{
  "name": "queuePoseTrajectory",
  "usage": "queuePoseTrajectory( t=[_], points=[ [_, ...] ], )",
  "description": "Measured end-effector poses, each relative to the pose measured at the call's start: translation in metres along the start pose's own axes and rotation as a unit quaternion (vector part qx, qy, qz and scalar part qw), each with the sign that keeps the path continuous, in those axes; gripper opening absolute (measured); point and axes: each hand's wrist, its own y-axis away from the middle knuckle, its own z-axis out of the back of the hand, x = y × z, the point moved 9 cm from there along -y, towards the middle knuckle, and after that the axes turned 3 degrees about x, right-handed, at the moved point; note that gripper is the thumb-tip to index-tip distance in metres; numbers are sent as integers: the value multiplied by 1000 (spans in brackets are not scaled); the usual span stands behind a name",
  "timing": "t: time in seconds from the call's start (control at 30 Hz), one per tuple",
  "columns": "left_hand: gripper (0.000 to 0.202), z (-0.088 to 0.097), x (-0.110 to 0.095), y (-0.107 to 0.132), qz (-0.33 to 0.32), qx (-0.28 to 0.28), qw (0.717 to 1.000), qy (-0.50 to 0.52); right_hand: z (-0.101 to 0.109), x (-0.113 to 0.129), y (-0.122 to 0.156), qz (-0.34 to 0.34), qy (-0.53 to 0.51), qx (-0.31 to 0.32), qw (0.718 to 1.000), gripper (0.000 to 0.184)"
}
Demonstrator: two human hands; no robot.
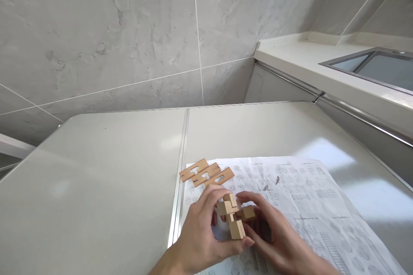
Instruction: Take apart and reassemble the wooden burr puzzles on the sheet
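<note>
Left hand [201, 234] and right hand [279, 234] together grasp one wooden block assembly [229, 208], held above the near left part of the printed sheet [306, 197]; the left grips it between thumb and fingers, while the right's fingers close around the block jutting from its right side. Left of the sheet, the worktop [97, 189] runs broad and flat to a rounded far corner, offering the most room for moving. A metal strip [181, 150] passes just beside the sheet's left edge and might snag a sliding piece. On the sheet's far left corner lie three flat wooden pieces [213, 169] with cut-out slots, staggered side by side, one end reaching the paper's edge. The work looks partway along: several blocks interlock in the assembly, openings show between them, and whether the loose slotted pieces belong to it I cannot tell. Right of the hands, the sheet's creased surface gives some further working space; beyond its right edge come the worktop's own edge and a raised counter [322, 58] with a sink [383, 66].
</note>
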Motion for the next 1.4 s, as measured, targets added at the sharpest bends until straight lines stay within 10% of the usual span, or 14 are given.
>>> queuePoseTrajectory(
  t=[0.43, 1.4],
  points=[
    [69, -6, -2, -1, -31, 32, 999, 5, 6, -1, -3, 37, 47, -8, 998, 14],
    [59, -4, 1, -4, 9, 105, 994, -16, 20, -12, 2, -107, -149, 46, 982, 42]
  ],
)
